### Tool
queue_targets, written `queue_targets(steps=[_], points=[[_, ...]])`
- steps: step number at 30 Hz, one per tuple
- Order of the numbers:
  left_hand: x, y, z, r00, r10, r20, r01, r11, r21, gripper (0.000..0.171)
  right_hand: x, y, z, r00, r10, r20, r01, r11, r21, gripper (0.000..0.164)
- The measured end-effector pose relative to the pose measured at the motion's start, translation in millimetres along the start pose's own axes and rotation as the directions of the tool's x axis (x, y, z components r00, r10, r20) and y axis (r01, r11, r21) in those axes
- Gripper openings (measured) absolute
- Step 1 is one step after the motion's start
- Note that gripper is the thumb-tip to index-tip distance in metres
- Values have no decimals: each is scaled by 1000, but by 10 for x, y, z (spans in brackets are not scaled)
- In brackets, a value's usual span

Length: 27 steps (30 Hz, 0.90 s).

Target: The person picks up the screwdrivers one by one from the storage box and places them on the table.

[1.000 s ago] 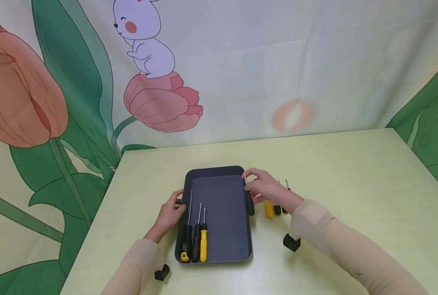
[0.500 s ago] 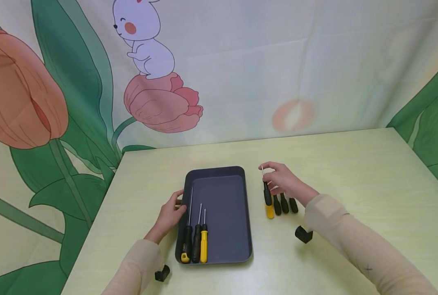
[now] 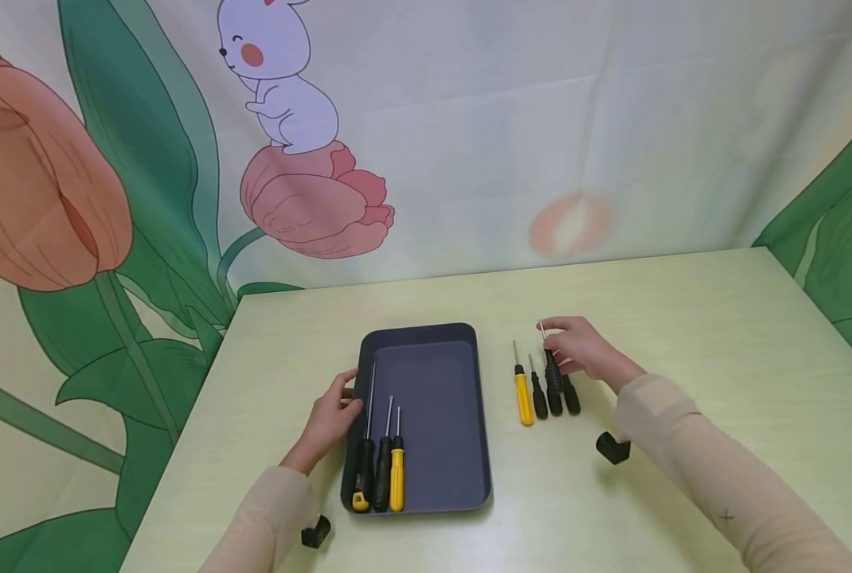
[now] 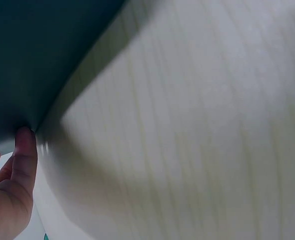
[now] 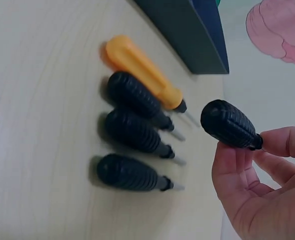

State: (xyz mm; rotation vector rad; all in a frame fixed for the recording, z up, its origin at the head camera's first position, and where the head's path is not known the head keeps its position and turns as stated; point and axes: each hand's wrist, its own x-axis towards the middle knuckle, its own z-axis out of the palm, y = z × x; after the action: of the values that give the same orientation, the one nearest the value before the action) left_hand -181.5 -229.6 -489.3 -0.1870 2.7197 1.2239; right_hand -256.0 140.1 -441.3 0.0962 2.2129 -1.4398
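In the head view, my left hand (image 3: 330,415) grips the left edge of a dark tray (image 3: 479,446), with the thumb at the rim. The left wrist view shows a fingertip against the tray's wall (image 4: 37,60). My right hand (image 3: 580,344) pinches a black-handled screwdriver (image 5: 230,125) near where shaft meets handle. Its handle hangs down over a row of screwdrivers on the table. That row has a yellow-handled screwdriver (image 3: 524,399) at its left end and black-handled screwdrivers (image 5: 130,172) beside it. Inside the tray's left side lie two black-handled screwdrivers (image 3: 381,473) and a yellow-handled one (image 3: 396,477).
A pale wooden table (image 3: 684,334) carries everything. Behind it hangs a printed curtain (image 3: 469,159) with tulips and a rabbit. Black blocks (image 3: 315,532) sit at the wrists, below each sleeve.
My right hand has moved rightward from the tray's right rim, carrying the black-handled screwdriver along over the row on the table. My left hand and the tray have stayed put.
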Motion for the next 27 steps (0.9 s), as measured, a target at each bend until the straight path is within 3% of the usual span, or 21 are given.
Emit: queue_targets(steps=[14, 27], points=[[23, -16, 10, 1000, 1, -8, -1, 1000, 5, 50, 59, 267, -191, 999, 15, -39, -14, 999, 46, 40], [35, -26, 20, 1000, -25, -8, 25, 1000, 14, 50, 75, 397, -223, 993, 99, -67, -97, 995, 34, 32]])
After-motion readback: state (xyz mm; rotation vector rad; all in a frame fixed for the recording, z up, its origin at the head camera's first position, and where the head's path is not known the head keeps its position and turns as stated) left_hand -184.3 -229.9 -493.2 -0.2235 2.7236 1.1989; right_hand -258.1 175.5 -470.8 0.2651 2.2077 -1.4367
